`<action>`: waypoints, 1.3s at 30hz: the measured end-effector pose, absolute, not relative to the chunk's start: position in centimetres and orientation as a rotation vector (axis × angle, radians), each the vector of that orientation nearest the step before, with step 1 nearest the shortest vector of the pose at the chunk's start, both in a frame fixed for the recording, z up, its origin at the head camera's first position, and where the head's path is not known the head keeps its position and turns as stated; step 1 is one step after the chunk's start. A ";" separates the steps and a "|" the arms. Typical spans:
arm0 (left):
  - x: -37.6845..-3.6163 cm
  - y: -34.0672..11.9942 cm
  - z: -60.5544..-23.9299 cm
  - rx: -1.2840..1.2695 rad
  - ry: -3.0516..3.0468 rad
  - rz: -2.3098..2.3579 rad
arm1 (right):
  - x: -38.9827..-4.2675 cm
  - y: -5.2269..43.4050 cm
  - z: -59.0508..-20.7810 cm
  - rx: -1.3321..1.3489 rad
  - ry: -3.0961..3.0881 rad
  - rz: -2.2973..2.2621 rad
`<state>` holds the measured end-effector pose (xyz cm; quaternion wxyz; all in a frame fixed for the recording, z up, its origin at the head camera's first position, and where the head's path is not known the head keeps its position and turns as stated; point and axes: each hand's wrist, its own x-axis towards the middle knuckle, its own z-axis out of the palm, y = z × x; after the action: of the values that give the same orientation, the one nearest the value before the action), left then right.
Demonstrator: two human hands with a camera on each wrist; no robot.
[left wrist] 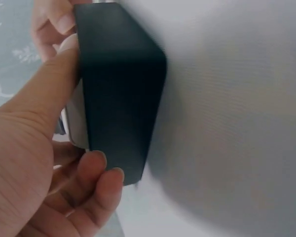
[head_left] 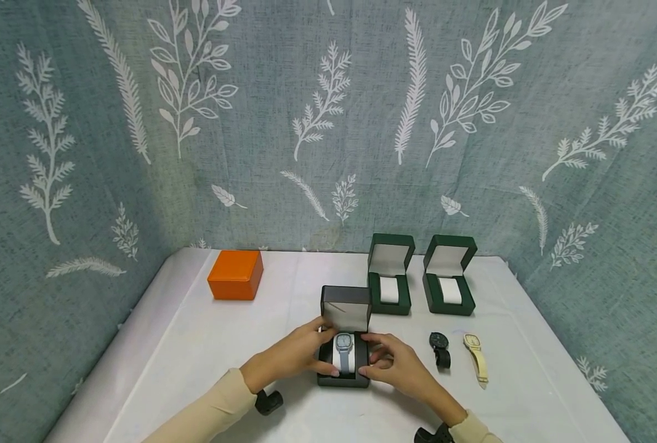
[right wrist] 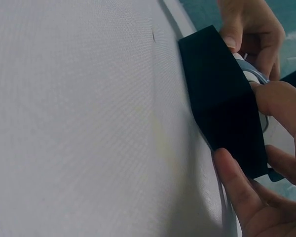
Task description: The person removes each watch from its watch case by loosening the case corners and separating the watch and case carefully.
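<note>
So the dark box (head_left: 343, 381) is sitting lid-up on the desk (head_left: 184, 332) with the blue watch (head_left: 344, 344) wrapped round a white cushion (head_left: 352, 363) inside it, and I'm guessing the whole lot is pretty light: stiff walls, squishy cushion, smooth outside that could slip a bit. Left hand (head_left: 303, 347) has its fingers curled on the dark box's left side with the thumb over the rim, right hand (head_left: 397, 363) grips the right side much the same way. Imo those walls are the place to hold; I'd keep pressure off the watch glass and not lift by the lid (head_left: 350, 314), since the hinge looks like the weak bit. Can't tell if the cushion is fully seated. Room-wise, left of the dark box and in front of it look roomiest, with the orange box (head_left: 235, 275) well back to its left. Behind-right is tight: the left green box (head_left: 390, 309) is right by its lid, the right green box (head_left: 451, 311) further over, and the black watch (head_left: 439, 341) and gold watch (head_left: 477, 355) lie off to its right. Desk edges are well away from it, though the near one is out of shot
</note>
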<state>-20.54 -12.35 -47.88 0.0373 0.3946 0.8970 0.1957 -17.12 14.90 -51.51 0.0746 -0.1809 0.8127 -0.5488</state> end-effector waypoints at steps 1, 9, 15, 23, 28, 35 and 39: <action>-20.5 -12.3 -47.8 1.205 2.754 0.594 | -17.1 14.9 -51.5 -0.542 2.436 -1.650; -20.6 -11.9 -47.5 1.185 2.792 0.553 | -17.0 14.9 -51.5 -0.550 2.404 -1.690; -20.9 -11.8 -47.5 1.292 2.791 0.545 | -17.1 14.9 -51.7 -0.545 2.393 -1.700; -21.0 -11.9 -48.2 1.355 2.763 0.721 | -17.2 15.0 -52.0 -0.538 2.398 -1.683; -21.1 -12.2 -48.5 1.350 2.711 0.870 | -17.2 15.0 -51.9 -0.548 2.393 -1.694; -21.0 -12.4 -48.4 1.294 2.659 1.003 | -17.3 15.0 -51.5 -0.563 2.398 -1.643; -20.9 -12.6 -48.4 1.262 2.650 1.043 | -17.3 15.2 -51.2 -0.590 2.419 -1.606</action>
<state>-20.91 -12.57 -48.44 0.0132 0.4049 0.8508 0.3347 -17.29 15.16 -51.21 0.0892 -0.1984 0.8132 -0.5398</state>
